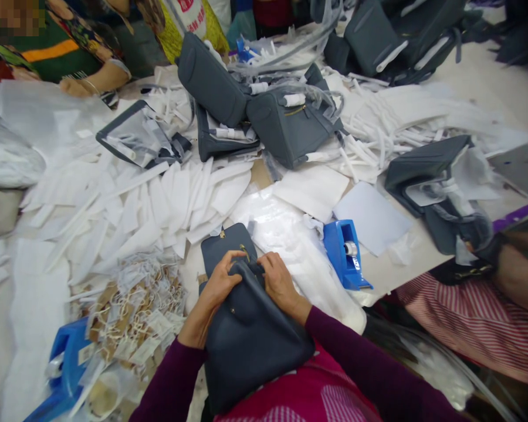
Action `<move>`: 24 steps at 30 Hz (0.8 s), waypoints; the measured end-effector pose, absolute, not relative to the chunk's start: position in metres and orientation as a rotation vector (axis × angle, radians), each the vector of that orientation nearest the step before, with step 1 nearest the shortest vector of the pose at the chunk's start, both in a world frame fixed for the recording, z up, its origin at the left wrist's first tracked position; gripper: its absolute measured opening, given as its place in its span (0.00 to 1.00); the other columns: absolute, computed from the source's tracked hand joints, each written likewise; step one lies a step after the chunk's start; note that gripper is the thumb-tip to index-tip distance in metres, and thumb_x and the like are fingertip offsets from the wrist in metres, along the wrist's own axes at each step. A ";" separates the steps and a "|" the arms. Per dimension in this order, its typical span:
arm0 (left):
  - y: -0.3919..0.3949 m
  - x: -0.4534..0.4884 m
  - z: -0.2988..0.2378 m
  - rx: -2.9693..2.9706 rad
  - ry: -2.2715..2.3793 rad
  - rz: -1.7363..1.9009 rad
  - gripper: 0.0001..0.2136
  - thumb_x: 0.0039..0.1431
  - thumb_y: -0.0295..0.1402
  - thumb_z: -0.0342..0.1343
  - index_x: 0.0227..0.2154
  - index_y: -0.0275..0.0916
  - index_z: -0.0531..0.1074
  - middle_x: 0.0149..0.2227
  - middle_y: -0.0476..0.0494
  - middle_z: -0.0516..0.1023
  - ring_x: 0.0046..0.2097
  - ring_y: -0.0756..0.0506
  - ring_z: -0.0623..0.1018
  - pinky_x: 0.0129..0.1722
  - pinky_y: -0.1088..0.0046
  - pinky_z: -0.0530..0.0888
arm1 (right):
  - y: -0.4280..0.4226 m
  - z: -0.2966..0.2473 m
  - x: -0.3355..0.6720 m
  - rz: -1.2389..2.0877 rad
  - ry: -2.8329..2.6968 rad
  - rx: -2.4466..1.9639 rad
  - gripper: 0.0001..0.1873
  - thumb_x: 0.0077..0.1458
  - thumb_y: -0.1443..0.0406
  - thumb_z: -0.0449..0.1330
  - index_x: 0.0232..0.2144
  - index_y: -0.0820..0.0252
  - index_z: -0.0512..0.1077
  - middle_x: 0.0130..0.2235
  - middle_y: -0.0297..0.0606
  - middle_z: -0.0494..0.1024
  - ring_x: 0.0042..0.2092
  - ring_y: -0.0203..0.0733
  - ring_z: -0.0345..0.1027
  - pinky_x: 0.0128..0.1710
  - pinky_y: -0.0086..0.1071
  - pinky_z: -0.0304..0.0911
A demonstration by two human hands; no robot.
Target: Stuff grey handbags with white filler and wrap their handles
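Observation:
A dark blue-grey handbag [255, 334] leans against my lap at the table's front edge, its flap [229, 243] folded away from me and showing gold-coloured hardware. My left hand [222, 281] grips the bag's upper edge on the left, fingers curled over it. On the other side, my right hand [279, 281] has its fingers bent round the same edge near the top corner. The fingertips of both hands sit close together at the opening. What lies inside the bag is hidden.
Blue tape dispensers stand at right [345, 255] and lower left [70, 363]. A heap of corded tags [136, 310] lies left of the bag. White foam strips [158, 202] and more grey bags [290, 126] cover the table behind. Other people sit at far left and right.

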State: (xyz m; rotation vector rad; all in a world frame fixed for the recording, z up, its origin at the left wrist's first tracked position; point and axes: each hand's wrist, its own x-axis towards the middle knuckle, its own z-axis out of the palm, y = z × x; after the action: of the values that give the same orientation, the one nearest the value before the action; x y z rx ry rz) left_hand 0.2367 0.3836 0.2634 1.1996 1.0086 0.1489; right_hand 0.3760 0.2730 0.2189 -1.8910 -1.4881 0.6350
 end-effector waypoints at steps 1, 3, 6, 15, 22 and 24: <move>0.382 0.235 0.263 1.183 1.030 0.164 0.25 0.40 0.24 0.51 0.46 0.42 0.64 0.25 0.55 0.68 0.21 0.52 0.66 0.19 0.80 0.60 | 0.278 0.220 0.376 0.686 -1.528 -1.814 0.21 0.52 0.78 0.47 0.45 0.58 0.67 0.43 0.42 0.69 0.46 0.46 0.61 0.46 0.37 0.60; 0.377 0.233 0.261 1.167 1.072 0.223 0.22 0.41 0.24 0.50 0.44 0.42 0.66 0.23 0.56 0.66 0.20 0.53 0.64 0.18 0.81 0.58 | 0.285 0.217 0.375 0.771 -1.557 -1.728 0.20 0.51 0.79 0.47 0.43 0.58 0.67 0.40 0.39 0.71 0.43 0.43 0.64 0.43 0.33 0.61; 0.368 0.231 0.253 1.118 1.088 0.314 0.19 0.40 0.23 0.49 0.40 0.43 0.65 0.22 0.57 0.65 0.20 0.54 0.62 0.19 0.81 0.58 | 0.289 0.209 0.370 0.803 -1.517 -1.805 0.20 0.49 0.79 0.47 0.40 0.58 0.68 0.38 0.39 0.71 0.40 0.42 0.65 0.39 0.31 0.60; 0.368 0.248 0.217 0.996 0.935 0.466 0.16 0.37 0.22 0.49 0.33 0.42 0.60 0.30 0.55 0.67 0.29 0.52 0.69 0.29 0.79 0.68 | 0.284 0.191 0.391 1.135 -1.054 -1.705 0.21 0.50 0.73 0.52 0.47 0.60 0.71 0.41 0.39 0.75 0.42 0.40 0.69 0.46 0.34 0.63; 0.369 0.250 0.200 0.886 0.935 0.518 0.17 0.36 0.20 0.50 0.33 0.42 0.61 0.29 0.56 0.68 0.29 0.54 0.68 0.29 0.82 0.65 | 0.199 0.244 0.407 1.583 -0.689 -1.643 0.27 0.54 0.51 0.58 0.51 0.60 0.69 0.46 0.42 0.76 0.47 0.47 0.70 0.47 0.39 0.64; 0.369 0.252 0.198 0.869 0.959 0.531 0.17 0.36 0.20 0.50 0.33 0.42 0.61 0.28 0.56 0.67 0.28 0.54 0.67 0.29 0.82 0.65 | 0.181 0.252 0.403 1.641 -0.847 -1.731 0.35 0.46 0.50 0.64 0.54 0.58 0.66 0.48 0.42 0.75 0.49 0.49 0.69 0.49 0.41 0.63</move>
State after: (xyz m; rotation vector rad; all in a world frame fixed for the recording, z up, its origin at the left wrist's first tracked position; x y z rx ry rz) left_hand 0.2525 0.3688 0.1980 0.8695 0.9595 0.5308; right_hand 0.4033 0.1808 0.2516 -1.7306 -0.8467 1.6410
